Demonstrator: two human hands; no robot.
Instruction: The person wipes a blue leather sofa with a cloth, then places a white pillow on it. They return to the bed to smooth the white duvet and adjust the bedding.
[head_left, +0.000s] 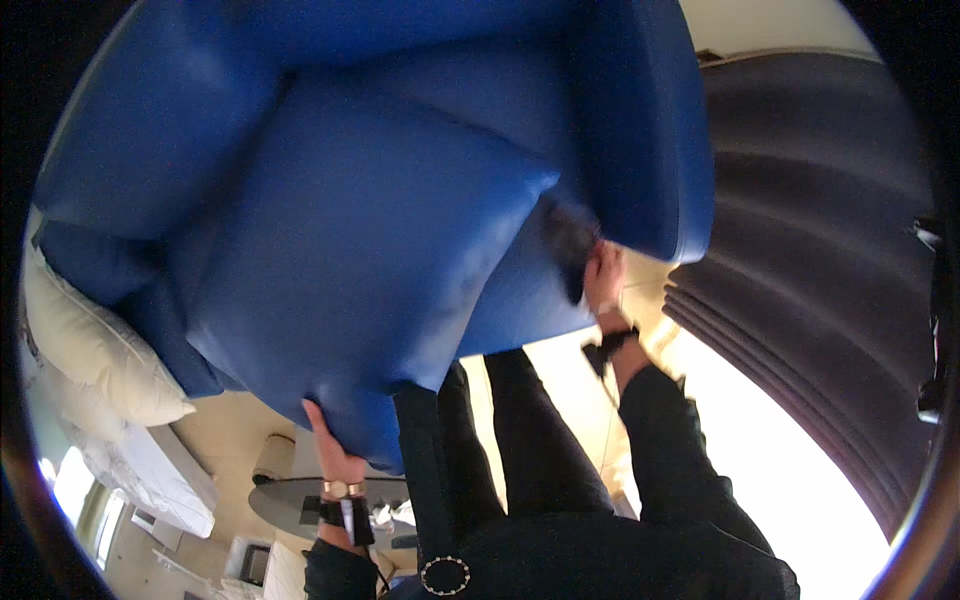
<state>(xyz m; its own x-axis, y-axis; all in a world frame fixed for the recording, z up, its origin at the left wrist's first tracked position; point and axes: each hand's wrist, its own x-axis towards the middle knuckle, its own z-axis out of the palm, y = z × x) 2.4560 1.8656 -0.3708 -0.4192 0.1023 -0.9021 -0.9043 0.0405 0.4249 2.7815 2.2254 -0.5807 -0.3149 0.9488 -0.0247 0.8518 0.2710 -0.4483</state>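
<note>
A blue leather-like seat cushion lies tilted and turned on the seat of a blue armchair or sofa. At the cushion's lower left edge, my left hand grips it, thumb on top and fingers hidden beneath. My right hand holds a dark, blurred item, perhaps a cloth or brush, over the seat base beside the right armrest. The exact kind of this item cannot be told.
A cream pillow lies at the left. Dark curtains hang at the right. Beyond my left hand stand a dark oval table and a beige cylindrical bin or stool. Plastic-covered white furniture is at lower left.
</note>
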